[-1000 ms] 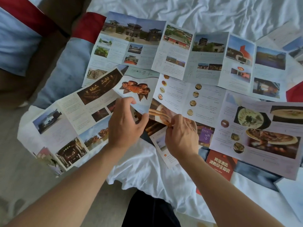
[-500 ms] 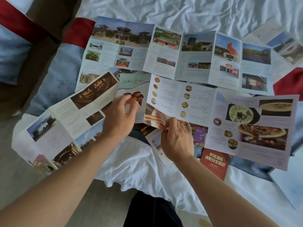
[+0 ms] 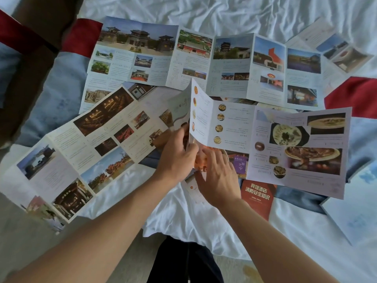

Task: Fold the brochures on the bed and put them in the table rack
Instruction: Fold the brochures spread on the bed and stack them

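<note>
The left hand (image 3: 176,158) pinches the left edge of the food brochure (image 3: 271,144), lifting its end panel up at the crease, likely to start the first fold. The right hand (image 3: 219,176) lies flat with straight fingers (image 3: 214,158) on the near panel, pinning the paper to the bed (image 3: 224,9). The brochure lies mid-bed, spread rightward in creased panels showing dishes and small text, overlapping other open brochures. No rack is visible.

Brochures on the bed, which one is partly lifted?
The food brochure; its left panel stands up at the left hand, others lie flat.
</note>
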### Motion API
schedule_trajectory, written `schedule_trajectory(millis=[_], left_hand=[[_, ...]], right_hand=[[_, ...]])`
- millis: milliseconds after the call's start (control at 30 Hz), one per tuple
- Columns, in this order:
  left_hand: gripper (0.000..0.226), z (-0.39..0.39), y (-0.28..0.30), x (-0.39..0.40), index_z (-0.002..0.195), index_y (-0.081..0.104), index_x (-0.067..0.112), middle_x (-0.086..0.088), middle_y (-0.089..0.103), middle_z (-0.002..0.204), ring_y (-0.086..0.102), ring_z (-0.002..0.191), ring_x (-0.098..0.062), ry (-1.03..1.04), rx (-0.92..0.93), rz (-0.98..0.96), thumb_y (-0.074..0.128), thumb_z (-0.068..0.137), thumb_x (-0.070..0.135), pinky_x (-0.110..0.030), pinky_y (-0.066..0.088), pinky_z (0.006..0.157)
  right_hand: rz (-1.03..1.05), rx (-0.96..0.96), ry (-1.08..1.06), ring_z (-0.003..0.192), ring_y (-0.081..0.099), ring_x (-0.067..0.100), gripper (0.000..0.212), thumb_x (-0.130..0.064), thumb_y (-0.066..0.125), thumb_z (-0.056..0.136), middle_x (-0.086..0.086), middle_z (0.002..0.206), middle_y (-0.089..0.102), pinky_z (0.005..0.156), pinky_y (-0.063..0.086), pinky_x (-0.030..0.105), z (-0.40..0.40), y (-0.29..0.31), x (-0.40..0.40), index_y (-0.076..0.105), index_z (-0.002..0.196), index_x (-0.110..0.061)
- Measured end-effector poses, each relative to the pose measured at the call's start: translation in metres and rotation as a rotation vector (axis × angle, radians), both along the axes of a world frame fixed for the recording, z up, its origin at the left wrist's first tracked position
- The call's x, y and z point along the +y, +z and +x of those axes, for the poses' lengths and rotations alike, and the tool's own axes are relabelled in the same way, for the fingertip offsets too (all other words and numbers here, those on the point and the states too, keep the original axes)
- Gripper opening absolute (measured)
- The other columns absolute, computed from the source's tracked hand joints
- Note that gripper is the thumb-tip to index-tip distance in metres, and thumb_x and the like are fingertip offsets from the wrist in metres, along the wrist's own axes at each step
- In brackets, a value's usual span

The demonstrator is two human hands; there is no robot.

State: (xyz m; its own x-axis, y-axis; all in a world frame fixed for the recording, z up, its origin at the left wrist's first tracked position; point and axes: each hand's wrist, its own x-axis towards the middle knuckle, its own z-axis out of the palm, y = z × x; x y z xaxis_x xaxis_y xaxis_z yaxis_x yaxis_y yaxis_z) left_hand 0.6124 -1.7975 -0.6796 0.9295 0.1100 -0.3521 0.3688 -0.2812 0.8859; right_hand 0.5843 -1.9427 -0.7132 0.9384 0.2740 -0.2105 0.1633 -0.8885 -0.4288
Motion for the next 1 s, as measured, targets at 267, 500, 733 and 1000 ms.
schedule_trajectory(millis=[267, 500, 733, 1000], left_hand=[[0.04, 0.005, 0.008, -0.047, 0.132, 0.054, 0.03, 0.009, 0.058, 0.128, 0.052, 0.121, -0.005, -0.151, -0.043, 0.009, 0.057, 0.092, 0.024, -0.031, 0.051, 0.099], [0.062, 0.017, -0.005, -0.084, 0.142, 0.046, 0.03, 0.004, 0.048, 0.142, 0.042, 0.132, -0.012, -0.285, 0.071, 0.224, 0.044, 0.088, 0.06, -0.041, 0.04, 0.11], [0.053, 0.048, -0.027, -0.081, 0.142, 0.043, 0.023, 0.0, 0.052, 0.138, 0.046, 0.128, -0.023, -0.207, 0.088, 0.489, 0.054, 0.093, 0.041, -0.048, 0.041, 0.108], [0.062, 0.042, -0.036, -0.1, 0.148, 0.035, 0.016, -0.006, 0.039, 0.151, 0.034, 0.138, -0.029, -0.185, 0.158, 0.561, 0.058, 0.094, 0.034, -0.046, 0.032, 0.113]], right_hand=[[-0.209, 0.065, -0.173, 0.142, 0.031, 0.027, 0.067, -0.031, 0.057, 0.092, 0.007, 0.152, 0.036, 0.114, 0.03, 0.043, 0.005, 0.013, -0.063, 0.028, 0.149, -0.015], [-0.193, 0.092, -0.199, 0.138, 0.036, 0.026, 0.066, -0.025, 0.058, 0.088, 0.003, 0.149, 0.042, 0.113, 0.029, 0.045, 0.009, 0.009, -0.101, 0.031, 0.148, -0.017], [-0.169, 0.059, -0.255, 0.141, 0.03, 0.031, 0.073, -0.013, 0.057, 0.08, 0.01, 0.153, 0.034, 0.116, 0.028, 0.051, 0.028, -0.003, -0.123, 0.03, 0.148, -0.017], [0.08, 0.043, -0.401, 0.133, 0.043, 0.032, 0.06, -0.007, 0.043, 0.09, 0.014, 0.147, 0.046, 0.108, 0.042, 0.049, 0.035, -0.005, -0.135, 0.031, 0.149, -0.012]])
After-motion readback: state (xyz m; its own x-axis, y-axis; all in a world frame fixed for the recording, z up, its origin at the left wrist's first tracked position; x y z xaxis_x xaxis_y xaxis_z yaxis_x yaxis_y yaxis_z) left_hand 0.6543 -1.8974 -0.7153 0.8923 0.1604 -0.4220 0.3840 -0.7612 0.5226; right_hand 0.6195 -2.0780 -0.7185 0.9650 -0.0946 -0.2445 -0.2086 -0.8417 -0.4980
